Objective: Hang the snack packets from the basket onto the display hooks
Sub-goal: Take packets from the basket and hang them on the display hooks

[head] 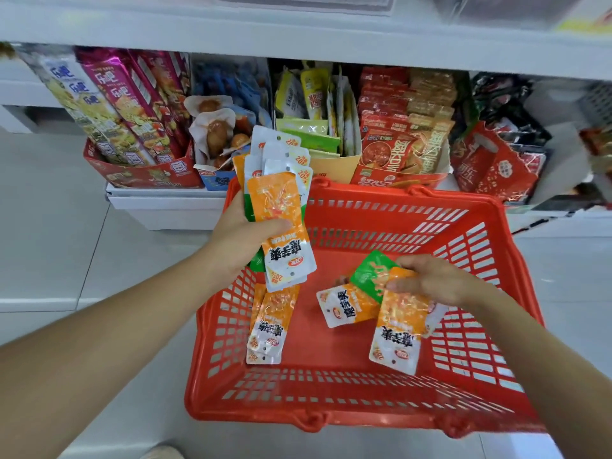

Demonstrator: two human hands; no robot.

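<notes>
- The snack packets are flat pouches, orange and white with black characters; a few show green.
- I see the left hand [245, 233] gripping a fanned stack of packets [281, 200] above the far left corner of the basket, with the thumb across the front one.
- The right hand [430, 279] pinches an orange packet [397, 329] together with a green packet [371, 276], low inside the basket.
- The red basket [331, 409] has slotted walls. Inside lie two overlapped packets [270, 326] by the left wall and a single packet [344, 308] near the middle.
- Behind the basket I see a low shelf [165, 207] with open boxes of other snacks: long pink and yellow bags [126, 104] and red sachets [397, 150].
- Light floor tiles [49, 226] lie around the basket.
</notes>
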